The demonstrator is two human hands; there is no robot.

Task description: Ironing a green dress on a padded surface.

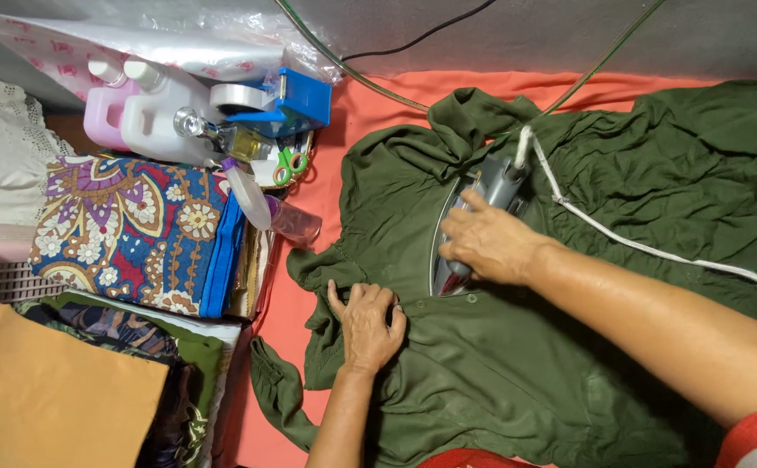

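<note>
A dark green garment (569, 260) lies spread over an orange-covered surface (361, 113). My right hand (487, 241) grips the handle of a grey clothes iron (474, 208) resting on the garment near its neckline. A white cord (621, 238) runs from the iron off to the right. My left hand (368, 322) presses flat on the green cloth just below and left of the iron, fingers spread.
At the left are folded cloths: a patterned blue and brown one (136, 230), an orange-tan one (49, 394). Behind them stand a white jug (158, 117), a pink bottle (106, 104), a blue tape dispenser (283, 100), scissors (290, 165) and a spray bottle (262, 204).
</note>
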